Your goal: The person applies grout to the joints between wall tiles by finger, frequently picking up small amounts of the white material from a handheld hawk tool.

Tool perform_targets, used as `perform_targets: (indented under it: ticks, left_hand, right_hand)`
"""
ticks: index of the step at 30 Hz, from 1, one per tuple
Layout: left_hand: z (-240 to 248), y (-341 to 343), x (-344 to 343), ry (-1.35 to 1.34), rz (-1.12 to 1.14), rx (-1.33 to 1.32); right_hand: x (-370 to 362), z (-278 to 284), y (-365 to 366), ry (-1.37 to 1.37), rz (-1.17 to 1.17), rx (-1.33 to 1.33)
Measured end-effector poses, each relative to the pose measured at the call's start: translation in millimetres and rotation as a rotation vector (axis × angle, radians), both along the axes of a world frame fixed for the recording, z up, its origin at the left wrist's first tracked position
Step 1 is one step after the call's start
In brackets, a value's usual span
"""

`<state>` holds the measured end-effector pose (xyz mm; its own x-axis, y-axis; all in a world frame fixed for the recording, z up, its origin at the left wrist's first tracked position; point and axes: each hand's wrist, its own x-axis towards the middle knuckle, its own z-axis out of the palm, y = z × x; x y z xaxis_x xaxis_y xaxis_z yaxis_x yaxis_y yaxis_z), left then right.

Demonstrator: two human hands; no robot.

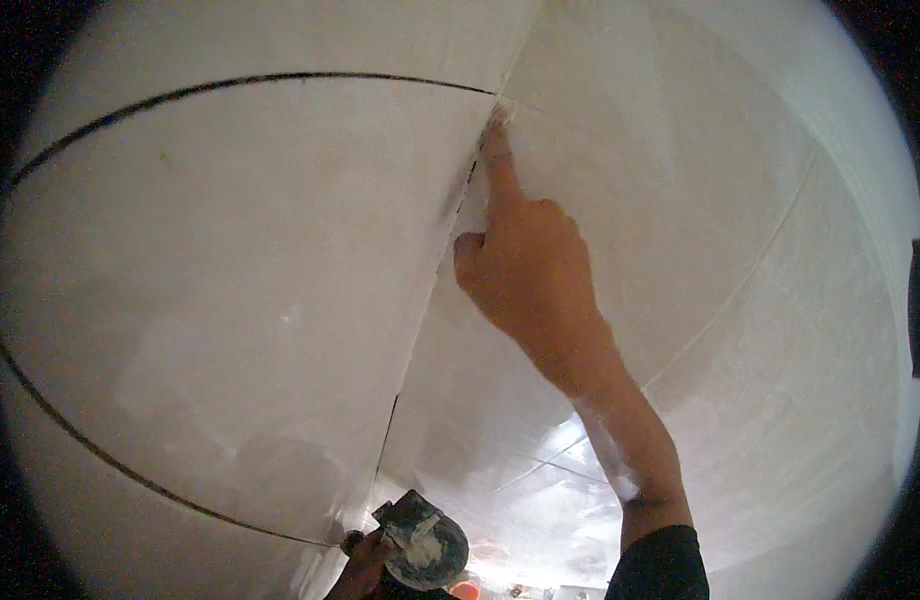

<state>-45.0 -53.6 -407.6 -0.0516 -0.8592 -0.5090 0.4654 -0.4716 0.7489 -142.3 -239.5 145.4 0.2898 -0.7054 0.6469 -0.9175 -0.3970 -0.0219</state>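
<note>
My right hand (535, 265) reaches up to a tiled surface with its index finger stretched out. The fingertip presses on the long joint (417, 335) between the tiles, just below where a dark crossing gap (280, 78) meets it. The thumb stands apart and the other fingers are curled; nothing is in this hand. A pale smear marks the tile by the fingertip. Low in the view, my left hand (365, 570) grips a dark round container (420, 545) at its edge, with pale paste (420, 543) in it. Part of that hand is cut off by the lower edge.
Large pale tiles (230, 250) fill the left side, with another dark gap (110, 465) curving below. Pale, thin joint lines (750, 275) cross the tiles on the right. At the bottom, past the container, are an orange object (466, 590) and small blurred items.
</note>
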Motion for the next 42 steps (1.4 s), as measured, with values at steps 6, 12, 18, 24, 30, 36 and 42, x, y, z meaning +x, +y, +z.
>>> perform_targets:
  ticks: [6, 12, 18, 24, 30, 36, 42]
  left_hand:
    - [-63.2, 5.1, 5.5, -0.033, 0.087, -0.091]
    - [-33.0, 3.4, 3.2, -0.013, -0.015, -0.087]
    - [-24.7, -2.5, 13.7, -0.021, -0.040, -0.083]
    - [-38.3, 9.2, 13.5, 0.056, -0.041, -0.165]
    - [-22.3, 5.2, 17.8, 0.005, -0.037, -0.115]
    - [-27.8, 0.4, 11.9, -0.019, -0.041, -0.107]
    - [-29.7, 3.1, 11.2, -0.053, -0.040, -0.079]
  right_hand:
    - [0.5, 18.0, 16.2, -0.095, 0.079, 0.012]
    - [0.7, 12.0, -3.4, -0.152, 0.125, 0.002]
    - [-5.4, -25.2, 9.8, -0.085, 0.108, 0.125]
    - [-9.2, 50.5, 3.1, -0.220, 0.151, -0.128]
    - [-4.9, 9.5, 4.0, -0.125, 0.154, -0.025]
    - [-1.3, 29.7, -5.0, -0.221, 0.233, -0.020]
    - [3.8, 9.5, 6.6, -0.103, 0.074, 0.046]
